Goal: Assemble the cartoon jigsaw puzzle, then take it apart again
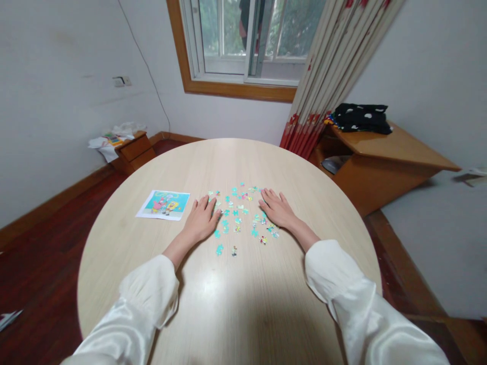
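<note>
Loose jigsaw puzzle pieces point(235, 213), mostly turquoise with some yellow, pink and dark bits, lie scattered over the middle of the round table. My left hand point(203, 218) rests palm down at the left side of the spread, fingers stretched out and nothing gripped. At the right side lies my right hand point(277, 208), flat with its fingers apart, its fingertips beside several pieces. Some pieces may be hidden under the hands. Left of my left hand is a printed cartoon picture point(164, 205) on white paper, with pink and yellow figures on turquoise.
The pale wooden table point(236, 309) has a rounded edge. Behind it are a window point(247, 45) and a red and white curtain point(327, 66). A brown desk point(403, 152) with black folded cloth point(363, 118) stands at right, a small cabinet point(135, 152) at left.
</note>
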The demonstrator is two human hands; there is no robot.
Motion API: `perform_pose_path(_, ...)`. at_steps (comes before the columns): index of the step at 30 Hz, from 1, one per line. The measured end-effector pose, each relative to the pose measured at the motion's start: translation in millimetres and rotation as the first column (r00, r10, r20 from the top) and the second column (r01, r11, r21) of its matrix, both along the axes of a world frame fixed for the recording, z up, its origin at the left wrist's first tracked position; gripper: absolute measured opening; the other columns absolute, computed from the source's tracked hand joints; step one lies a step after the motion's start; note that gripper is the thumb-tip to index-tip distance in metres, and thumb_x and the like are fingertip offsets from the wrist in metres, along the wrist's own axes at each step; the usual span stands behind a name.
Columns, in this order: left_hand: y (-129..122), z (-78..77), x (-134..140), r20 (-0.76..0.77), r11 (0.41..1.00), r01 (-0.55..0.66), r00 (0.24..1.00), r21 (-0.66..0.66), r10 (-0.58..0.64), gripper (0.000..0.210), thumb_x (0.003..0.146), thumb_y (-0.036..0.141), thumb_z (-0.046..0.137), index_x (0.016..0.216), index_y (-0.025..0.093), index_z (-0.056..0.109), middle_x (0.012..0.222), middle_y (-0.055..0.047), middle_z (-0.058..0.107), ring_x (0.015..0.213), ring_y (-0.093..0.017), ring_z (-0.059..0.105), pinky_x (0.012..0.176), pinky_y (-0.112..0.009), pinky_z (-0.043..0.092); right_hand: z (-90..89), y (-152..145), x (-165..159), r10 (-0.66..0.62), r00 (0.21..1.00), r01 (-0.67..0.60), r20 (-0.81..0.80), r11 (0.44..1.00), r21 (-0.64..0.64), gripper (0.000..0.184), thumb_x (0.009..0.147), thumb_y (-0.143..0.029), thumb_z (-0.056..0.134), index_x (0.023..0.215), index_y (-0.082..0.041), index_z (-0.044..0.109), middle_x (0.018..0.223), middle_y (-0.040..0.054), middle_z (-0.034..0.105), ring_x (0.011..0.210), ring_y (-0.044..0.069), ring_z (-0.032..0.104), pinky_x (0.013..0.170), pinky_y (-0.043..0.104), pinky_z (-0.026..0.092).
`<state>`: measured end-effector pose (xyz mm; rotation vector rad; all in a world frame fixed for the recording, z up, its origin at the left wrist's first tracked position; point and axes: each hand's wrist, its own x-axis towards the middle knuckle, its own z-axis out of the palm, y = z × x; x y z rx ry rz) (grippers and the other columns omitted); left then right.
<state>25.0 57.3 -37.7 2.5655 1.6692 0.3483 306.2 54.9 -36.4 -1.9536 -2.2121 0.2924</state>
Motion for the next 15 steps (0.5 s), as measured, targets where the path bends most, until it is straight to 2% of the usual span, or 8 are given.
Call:
perform_pose_path(5,18.9,3.7,7.2,0.032,1.0,0.02,0.999,0.012,-0.02,0.059,0.097,0.048,0.023,0.142,0.013,0.038,0.152,-0.018,0.033,0.142,-0.029,0.027,0.114,-0.052,0.022,5.5,9.9,0.2,-0.028,0.993,0.037,-0.116,0.997,0.073,0.071,0.095,-0.058,0.01,0.151,-0.015,0.023,0.159,0.0116,0.015,0.147,0.025,0.009,0.117,0.052,0.01)
perform_pose_path(7,23.7,4.2,13.7,-0.003,1.0,0.022,1.0,-0.017,-0.022,0.062,0.097,0.05,0.022,0.144,0.013,0.035,0.154,-0.018,0.03,0.143,-0.03,0.025,0.114,-0.053,0.019,8.6,14.1,-3.4,0.008,0.995,-0.004,-0.101,0.999,0.04,0.071,0.095,-0.057,0.011,0.151,-0.013,0.022,0.158,0.0117,0.016,0.147,0.024,0.009,0.118,0.051,0.009)
perform_pose_path(11,21.2,5.1,25.2,-0.088,0.993,0.072,0.993,-0.098,-0.081,0.065,0.097,0.052,0.02,0.145,0.012,0.034,0.154,-0.017,0.028,0.144,-0.029,0.022,0.116,-0.053,0.013,13.5,13.1,-13.7,0.128,0.992,-0.129,-0.015,0.99,-0.051,0.069,0.096,-0.056,0.013,0.15,-0.015,0.028,0.157,0.0101,0.022,0.147,0.024,0.013,0.118,0.051,0.008)
perform_pose_path(15,12.8,9.8,30.8,-0.1,0.989,0.111,0.988,-0.099,-0.121,0.064,0.098,0.051,0.019,0.145,0.01,0.035,0.155,-0.017,0.027,0.144,-0.029,0.022,0.117,-0.051,0.014,18.1,6.2,-20.9,0.143,0.99,-0.144,-0.014,0.988,-0.052,0.07,0.096,-0.056,0.012,0.151,-0.014,0.024,0.159,0.0101,0.016,0.147,0.023,0.008,0.119,0.049,0.006)
